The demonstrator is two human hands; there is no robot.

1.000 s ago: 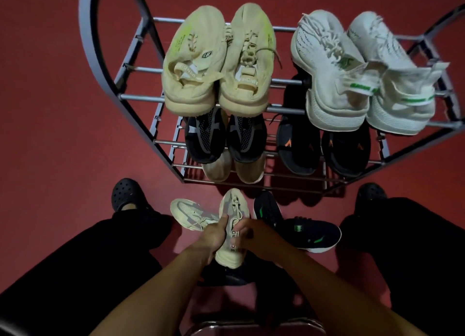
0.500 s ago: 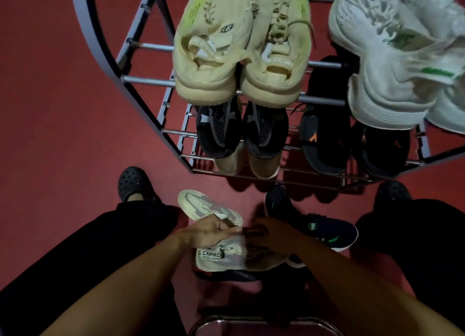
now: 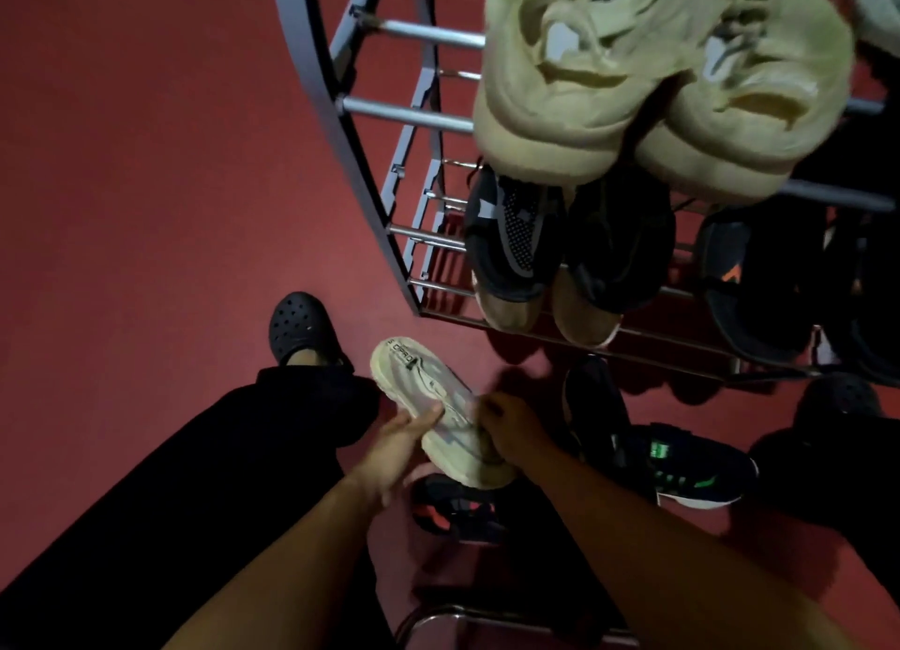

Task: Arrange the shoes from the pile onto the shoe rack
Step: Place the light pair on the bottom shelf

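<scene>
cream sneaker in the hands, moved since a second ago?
Yes. The cream sneaker has swung left: a second ago it pointed at the shoe rack; now it angles toward the black clog.

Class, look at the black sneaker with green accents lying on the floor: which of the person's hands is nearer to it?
Right. The right hand grips the cream shoe just beside the black sneaker with green accents; the left hand is on the shoe's far side.

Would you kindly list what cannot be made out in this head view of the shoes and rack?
- Pale shoe: its far end is hidden by the right hand; the left hand is motion-blurred.
- Red-and-black shoe: partly covered by the pale shoe, dim.
- Beige pair on the shoe rack: toes cut off by the top edge, blurred.
- Black shoes at right: lost in shadow.
</scene>
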